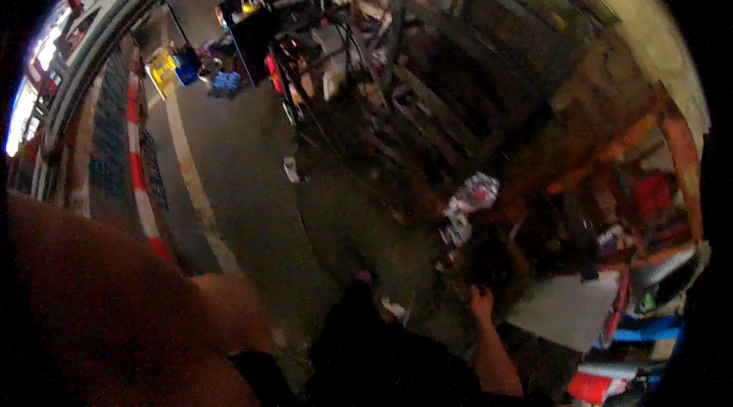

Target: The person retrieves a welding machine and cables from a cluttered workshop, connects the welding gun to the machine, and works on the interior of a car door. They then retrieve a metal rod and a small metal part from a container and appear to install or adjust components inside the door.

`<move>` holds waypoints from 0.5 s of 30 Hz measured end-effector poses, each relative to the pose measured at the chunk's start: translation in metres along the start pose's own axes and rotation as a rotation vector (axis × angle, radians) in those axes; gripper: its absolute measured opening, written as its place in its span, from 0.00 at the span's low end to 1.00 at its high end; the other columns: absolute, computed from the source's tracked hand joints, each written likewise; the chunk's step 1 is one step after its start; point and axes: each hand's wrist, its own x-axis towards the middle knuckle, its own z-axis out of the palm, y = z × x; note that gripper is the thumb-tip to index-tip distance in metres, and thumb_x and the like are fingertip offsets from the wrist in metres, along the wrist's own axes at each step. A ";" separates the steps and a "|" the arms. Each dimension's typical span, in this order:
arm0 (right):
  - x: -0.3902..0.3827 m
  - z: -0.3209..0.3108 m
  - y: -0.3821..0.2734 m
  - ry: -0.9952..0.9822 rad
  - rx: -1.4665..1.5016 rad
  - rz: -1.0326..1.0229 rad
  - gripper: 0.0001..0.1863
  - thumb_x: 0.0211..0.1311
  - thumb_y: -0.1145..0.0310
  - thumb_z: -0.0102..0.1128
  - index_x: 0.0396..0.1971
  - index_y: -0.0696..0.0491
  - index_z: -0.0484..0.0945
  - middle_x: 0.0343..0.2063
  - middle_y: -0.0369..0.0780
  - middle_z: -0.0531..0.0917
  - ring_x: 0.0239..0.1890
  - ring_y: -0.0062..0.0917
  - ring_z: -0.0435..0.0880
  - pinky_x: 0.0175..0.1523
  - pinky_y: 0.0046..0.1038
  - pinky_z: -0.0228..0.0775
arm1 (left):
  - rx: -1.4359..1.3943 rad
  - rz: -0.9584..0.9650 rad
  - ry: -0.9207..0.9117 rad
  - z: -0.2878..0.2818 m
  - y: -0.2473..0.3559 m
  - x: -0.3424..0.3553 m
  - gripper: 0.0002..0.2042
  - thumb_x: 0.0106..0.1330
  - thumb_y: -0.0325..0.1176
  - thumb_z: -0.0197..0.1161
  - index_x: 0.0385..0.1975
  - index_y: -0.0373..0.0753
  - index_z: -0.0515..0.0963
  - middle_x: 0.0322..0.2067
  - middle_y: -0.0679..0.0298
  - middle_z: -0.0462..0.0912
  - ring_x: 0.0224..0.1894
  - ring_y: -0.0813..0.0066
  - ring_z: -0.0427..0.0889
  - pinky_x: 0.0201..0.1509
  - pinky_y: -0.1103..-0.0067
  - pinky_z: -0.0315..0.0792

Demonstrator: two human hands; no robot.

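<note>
At the lower right my right hand [479,304] reaches forward, its fingers curled beside a dark, blurred shape; what they hold, if anything, I cannot make out. Close by are crumpled silvery-white wrapping [475,195] and a pale flat sheet [569,304]. My left arm [122,300], bent and very near, fills the lower left in shadow; its hand does not show. A small white thing [393,309] lies on the floor beside my dark-clothed legs.
Metal frames and clutter [427,101] line the right side. A yellow stand [160,73] and a blue bucket-like thing [185,67] are far left, near a red-and-white striped edge [137,170]. A dark cable [301,216] runs over the floor. Orange beams [611,151] stand at right.
</note>
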 end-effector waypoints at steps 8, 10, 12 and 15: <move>0.073 0.198 -0.107 -0.400 -0.238 -0.058 0.23 0.62 0.58 0.55 0.46 0.64 0.73 0.37 0.47 0.82 0.41 0.36 0.80 0.46 0.37 0.71 | 0.214 0.030 -0.088 0.063 -0.135 0.049 0.23 0.55 0.36 0.61 0.50 0.35 0.69 0.49 0.52 0.72 0.47 0.61 0.75 0.53 0.72 0.68; 0.086 0.221 -0.144 -0.397 -0.393 -0.081 0.22 0.61 0.59 0.56 0.45 0.64 0.74 0.38 0.47 0.81 0.42 0.35 0.80 0.47 0.35 0.70 | 0.221 -0.029 -0.070 0.066 -0.165 0.030 0.23 0.56 0.36 0.61 0.51 0.35 0.68 0.50 0.52 0.72 0.48 0.62 0.75 0.53 0.72 0.68; 0.107 0.266 -0.192 -0.488 -0.484 -0.115 0.21 0.61 0.60 0.56 0.44 0.64 0.74 0.39 0.47 0.81 0.43 0.34 0.79 0.48 0.33 0.69 | 0.310 -0.054 -0.057 0.055 -0.177 0.035 0.23 0.56 0.36 0.60 0.52 0.35 0.68 0.50 0.52 0.72 0.48 0.62 0.74 0.53 0.72 0.67; 0.146 0.317 -0.227 -0.540 -0.474 -0.174 0.21 0.60 0.60 0.59 0.44 0.62 0.76 0.38 0.44 0.82 0.42 0.31 0.79 0.48 0.31 0.69 | 0.418 -0.125 -0.031 0.039 -0.184 0.019 0.24 0.57 0.35 0.60 0.53 0.35 0.67 0.50 0.53 0.72 0.48 0.63 0.74 0.54 0.72 0.67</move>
